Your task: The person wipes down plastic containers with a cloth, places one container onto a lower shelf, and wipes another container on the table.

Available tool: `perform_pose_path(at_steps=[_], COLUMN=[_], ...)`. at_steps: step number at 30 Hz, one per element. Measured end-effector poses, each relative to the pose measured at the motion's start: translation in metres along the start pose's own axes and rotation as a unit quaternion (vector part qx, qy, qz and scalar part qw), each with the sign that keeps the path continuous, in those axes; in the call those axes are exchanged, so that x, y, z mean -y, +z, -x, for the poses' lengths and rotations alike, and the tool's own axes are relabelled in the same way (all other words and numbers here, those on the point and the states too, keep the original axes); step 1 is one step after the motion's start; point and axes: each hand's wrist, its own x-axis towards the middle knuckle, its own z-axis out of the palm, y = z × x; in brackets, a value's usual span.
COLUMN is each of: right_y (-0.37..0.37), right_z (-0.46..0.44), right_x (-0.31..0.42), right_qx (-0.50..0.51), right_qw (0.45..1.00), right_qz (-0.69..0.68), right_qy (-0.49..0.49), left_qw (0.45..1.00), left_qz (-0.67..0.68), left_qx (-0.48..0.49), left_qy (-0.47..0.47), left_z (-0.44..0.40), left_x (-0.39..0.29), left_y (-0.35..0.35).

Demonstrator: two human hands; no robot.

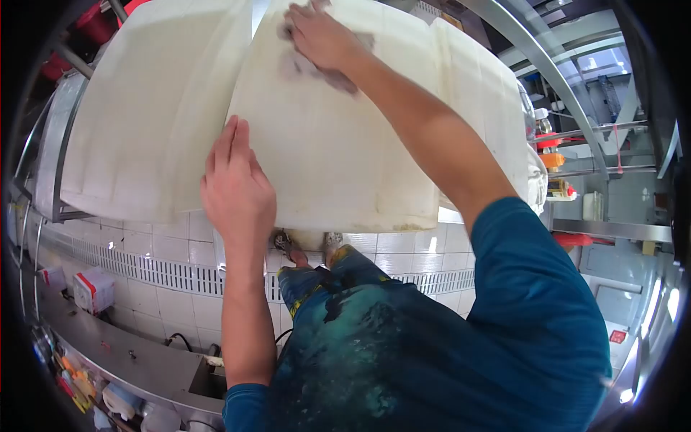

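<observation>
The left hand (pixel 240 189) lies at the left edge of the middle board (pixel 338 158), its fingers straight and close together, not curled. The right hand (pixel 322 39) presses a dark cloth (pixel 341 81) on this board's far part; because of blur, I cannot tell if the fingers clamp it. A white board (pixel 137 115) stands left of the middle board, another board (pixel 482 93) right. The near half of the middle board gives open room. Below its near edge is tiled floor (pixel 165 291); bottles (pixel 553 160) stand farther right.
</observation>
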Motion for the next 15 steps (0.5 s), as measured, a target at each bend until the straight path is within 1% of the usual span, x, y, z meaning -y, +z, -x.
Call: perform_pose_path(at_steps=[1, 2, 3, 4, 5, 6, 7, 8, 9, 10, 11, 13, 14, 15], right_y=[0.018, 0.008, -0.011, -0.028, -0.049, -0.032, -0.064, -0.088, -0.104, -0.114, -0.121, -0.136, -0.134, -0.131], right_z=[-0.014, -0.01, -0.001, 0.016, 0.057, 0.099, 0.135, 0.176, 0.209, 0.232, 0.244, 0.27, 0.265, 0.257], right_x=[-0.008, 0.0, 0.022, 0.045, 0.07, 0.086, 0.104, 0.123, 0.133, 0.132, 0.12, 0.096, 0.082, 0.062], right_qx=[-0.043, -0.048, 0.047, 0.14, 0.101, -0.08, 0.032, 0.06, 0.071, 0.08, 0.073, 0.083, 0.119, 0.11], right_qw=[0.998, 0.998, 0.994, 0.979, 0.992, 0.99, 0.987, 0.982, 0.981, 0.981, 0.985, 0.986, 0.981, 0.99], right_qz=[0.053, 0.046, 0.092, 0.14, -0.067, -0.072, -0.107, -0.153, -0.147, -0.14, -0.128, -0.133, -0.152, -0.092], right_qy=[-0.001, -0.001, -0.027, -0.052, -0.033, -0.093, -0.119, -0.091, -0.101, -0.108, -0.094, -0.055, -0.005, -0.011], left_qw=[1.0, 1.0, 1.0, 0.999, 1.0, 0.999, 0.999, 0.999, 0.999, 1.0, 0.999, 0.999, 0.999, 0.998], left_qz=[0.02, 0.012, 0.012, 0.013, 0.009, 0.013, 0.021, 0.026, 0.027, 0.029, 0.039, 0.036, 0.039, 0.051], left_qx=[0.0, -0.001, 0.007, 0.012, 0.006, 0.002, 0.0, 0.001, -0.001, -0.002, 0.0, -0.005, -0.001, 0.005], left_qy=[-0.002, 0.0, -0.017, -0.032, -0.026, -0.03, -0.033, -0.024, -0.019, -0.011, 0.006, 0.019, 0.035, 0.032], left_z=[-0.001, -0.002, -0.002, -0.002, -0.002, -0.001, 0.0, 0.001, 0.002, 0.003, 0.002, 0.002, 0.003, 0.003], left_x=[0.0, -0.002, -0.004, -0.005, -0.003, -0.001, 0.0, 0.003, 0.006, 0.009, 0.014, 0.017, 0.015, 0.014], left_y=[0.0, 0.0, -0.001, -0.003, -0.003, 0.001, 0.004, 0.004, 0.005, 0.006, 0.007, 0.011, 0.011, 0.01])
